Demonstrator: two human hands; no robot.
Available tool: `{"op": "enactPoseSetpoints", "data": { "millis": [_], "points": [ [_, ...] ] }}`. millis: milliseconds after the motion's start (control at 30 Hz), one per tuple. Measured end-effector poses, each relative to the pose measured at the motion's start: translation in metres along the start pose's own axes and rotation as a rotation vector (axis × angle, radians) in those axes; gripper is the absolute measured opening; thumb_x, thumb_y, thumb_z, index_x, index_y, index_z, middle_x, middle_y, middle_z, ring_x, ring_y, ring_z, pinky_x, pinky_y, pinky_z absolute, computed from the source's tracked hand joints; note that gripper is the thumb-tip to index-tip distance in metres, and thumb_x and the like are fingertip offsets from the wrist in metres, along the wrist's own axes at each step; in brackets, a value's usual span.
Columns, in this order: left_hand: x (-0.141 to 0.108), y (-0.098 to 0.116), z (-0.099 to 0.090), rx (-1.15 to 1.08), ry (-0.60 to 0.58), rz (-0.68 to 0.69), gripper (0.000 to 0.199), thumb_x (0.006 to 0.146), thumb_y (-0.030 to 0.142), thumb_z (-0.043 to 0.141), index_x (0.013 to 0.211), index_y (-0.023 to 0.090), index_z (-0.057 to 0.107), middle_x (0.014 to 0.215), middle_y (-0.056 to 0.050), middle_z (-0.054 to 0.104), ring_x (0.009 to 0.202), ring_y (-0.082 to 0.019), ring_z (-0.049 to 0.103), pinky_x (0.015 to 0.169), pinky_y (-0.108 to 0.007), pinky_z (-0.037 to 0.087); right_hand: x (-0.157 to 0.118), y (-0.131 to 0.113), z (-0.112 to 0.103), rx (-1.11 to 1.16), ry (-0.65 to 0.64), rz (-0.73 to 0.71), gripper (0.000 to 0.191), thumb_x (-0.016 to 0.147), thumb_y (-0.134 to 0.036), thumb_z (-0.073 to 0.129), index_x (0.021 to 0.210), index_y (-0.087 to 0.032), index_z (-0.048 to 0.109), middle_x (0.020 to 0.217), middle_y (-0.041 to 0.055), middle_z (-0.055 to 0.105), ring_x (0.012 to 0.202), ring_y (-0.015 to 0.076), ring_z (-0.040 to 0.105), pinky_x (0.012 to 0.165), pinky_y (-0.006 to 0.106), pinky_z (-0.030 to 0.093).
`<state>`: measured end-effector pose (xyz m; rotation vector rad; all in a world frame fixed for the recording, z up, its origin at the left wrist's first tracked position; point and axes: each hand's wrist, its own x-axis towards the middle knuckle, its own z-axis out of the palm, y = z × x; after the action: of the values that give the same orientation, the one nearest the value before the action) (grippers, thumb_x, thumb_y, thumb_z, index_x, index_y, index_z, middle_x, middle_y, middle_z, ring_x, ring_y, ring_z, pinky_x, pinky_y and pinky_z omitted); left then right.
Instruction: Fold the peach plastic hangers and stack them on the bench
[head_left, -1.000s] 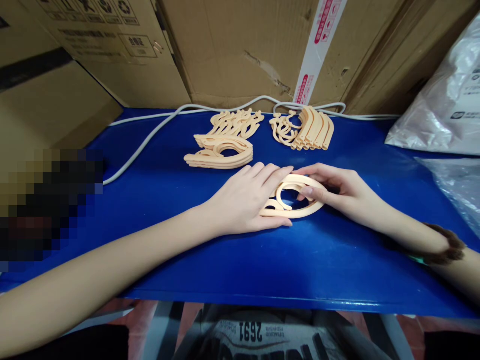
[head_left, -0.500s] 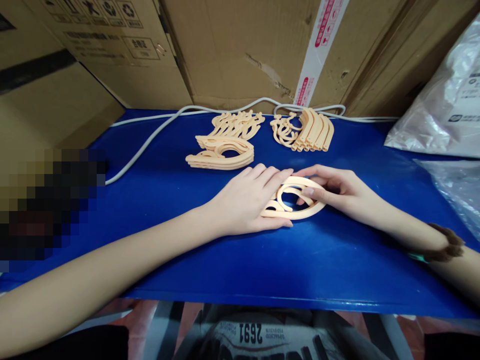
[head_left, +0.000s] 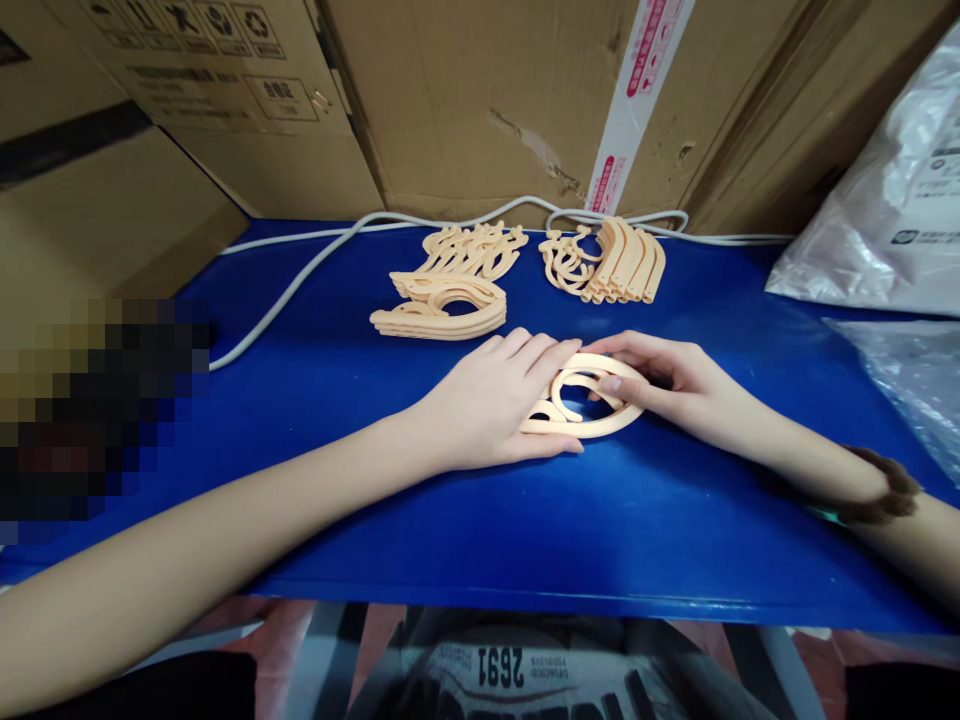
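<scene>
A beige plastic folding hanger (head_left: pixel 604 429) lies low over the blue table in front of me, folded into an oval with its hook inside. My left hand (head_left: pixel 491 405) is closed over the hanger's left end and covers it. At the other end, my right hand (head_left: pixel 667 378) pinches the hanger, its thumb on top and reaching into the opening. Just beyond my left hand is a stack of similar folded hangers (head_left: pixel 450 323). Behind that stack lies a heap of beige hooks (head_left: pixel 480 245). Farther right, more hooks (head_left: pixel 568 268) sit beside a row of curved hanger arms (head_left: pixel 628 262).
A white cable (head_left: pixel 300 290) runs along the back of the blue table (head_left: pixel 480 530). Cardboard boxes (head_left: pixel 465 110) stand behind and to the left. Plastic bags (head_left: pixel 877 220) rest at the right. The dark area at far left is pixelated.
My right hand and the hanger's right end have shifted very slightly left. My left hand keeps its grip, and the stacks have not moved.
</scene>
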<state>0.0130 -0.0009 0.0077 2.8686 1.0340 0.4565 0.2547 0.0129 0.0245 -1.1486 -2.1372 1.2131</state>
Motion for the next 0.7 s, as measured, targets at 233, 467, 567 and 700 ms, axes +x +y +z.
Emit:
{"op": "enactPoseSetpoints", "data": {
  "millis": [233,467,567,700],
  "points": [
    [0.0004,0.0003,-0.0013,0.003,-0.013,0.0,0.087,0.088,0.07,0.056,0.142,0.004,0.043,0.13,-0.018,0.057,0.112,-0.032,0.054,0.099,-0.044,0.044,-0.0005,-0.0029,0.0001,0.085,-0.03,0.023,0.037,0.09,-0.043,0.065,0.121,-0.022,0.062,0.104,0.0025,0.074,0.093,0.0181,0.069,0.078,0.03,0.055],
    [-0.0001,-0.0003,-0.0006,0.005,0.0,0.005,0.088,0.087,0.071,0.056,0.142,0.003,0.043,0.13,-0.018,0.057,0.111,-0.032,0.054,0.098,-0.044,0.044,0.0004,-0.0013,-0.0012,0.049,-0.032,0.011,0.038,0.091,-0.043,0.064,0.123,-0.022,0.061,0.106,0.0034,0.074,0.094,0.0198,0.069,0.079,0.031,0.055],
    [-0.0002,-0.0003,-0.0004,0.007,-0.005,0.003,0.088,0.087,0.071,0.057,0.142,0.004,0.043,0.13,-0.017,0.057,0.11,-0.032,0.053,0.098,-0.043,0.044,0.0007,0.0004,-0.001,0.02,-0.025,0.009,0.039,0.091,-0.045,0.063,0.123,-0.023,0.062,0.109,0.0038,0.073,0.094,0.0206,0.069,0.079,0.032,0.055],
    [0.0,0.0,-0.0007,0.006,-0.011,0.001,0.088,0.088,0.07,0.056,0.143,0.003,0.042,0.131,-0.018,0.057,0.112,-0.032,0.053,0.098,-0.044,0.044,0.0012,0.0015,-0.0004,0.012,-0.024,0.014,0.038,0.091,-0.047,0.063,0.122,-0.024,0.062,0.111,0.0036,0.072,0.094,0.0207,0.069,0.078,0.032,0.055]
  ]
}}
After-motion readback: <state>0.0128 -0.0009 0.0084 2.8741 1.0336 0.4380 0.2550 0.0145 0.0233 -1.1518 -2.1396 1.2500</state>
